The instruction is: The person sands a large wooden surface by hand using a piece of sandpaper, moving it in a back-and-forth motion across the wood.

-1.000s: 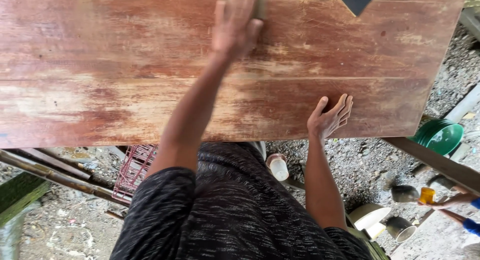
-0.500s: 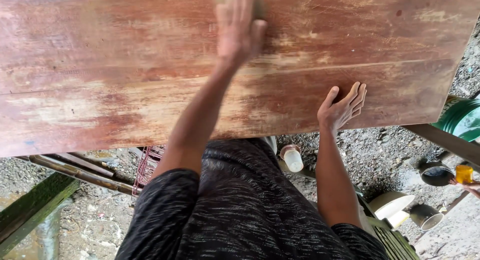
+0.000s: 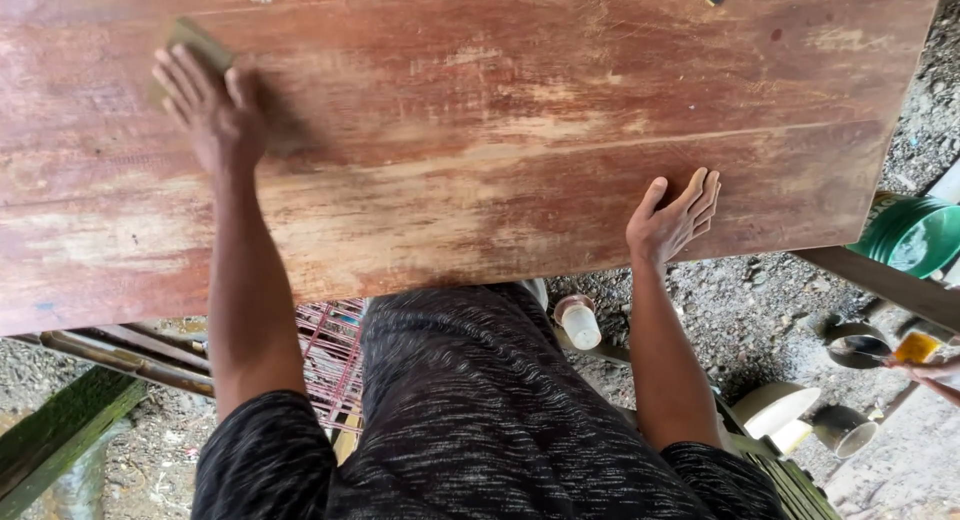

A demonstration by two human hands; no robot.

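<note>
Head view showed a sanding block lying on the worn reddish surface, toward its far left, long axis slanting from near-left to far-right. Left hand pressed flat over it, fingers together and clamped on it. Right hand rested open, fingers spread, at the near edge, bracing. Sanding well probably meant even pressure and strokes along the grain. A green tub sat lower right.

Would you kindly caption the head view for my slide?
Left hand presses a sanding block on a worn reddish board; right hand lies flat.
</note>
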